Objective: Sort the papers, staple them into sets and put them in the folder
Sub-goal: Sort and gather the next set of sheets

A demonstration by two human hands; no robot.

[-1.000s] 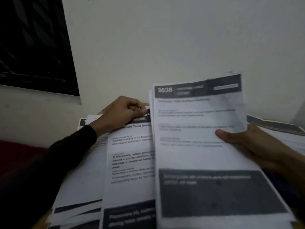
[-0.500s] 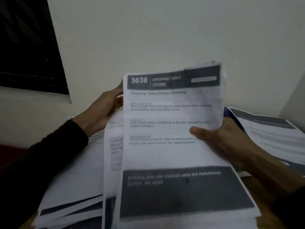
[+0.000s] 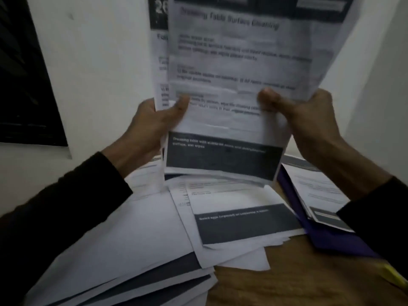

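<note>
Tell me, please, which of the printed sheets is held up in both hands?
The sheet headed "Dressing Table Surface Cleaning", gripped by the left hand and right hand; the others lie on the table.

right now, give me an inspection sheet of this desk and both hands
surface: wooden desk, bare wood only at the near right.
job's things: held sheets raised upright, bottom edges over the loose papers; a purple folder lies at right with printed pages on it; no stapler seen.
clutter: a yellow thing at the right edge, too cropped to name.
grippers: left hand and right hand each grip the held sheets, thumbs on the front page.
cables: nothing seen.
surroundings: pale wall behind, dark panel at left.
</note>
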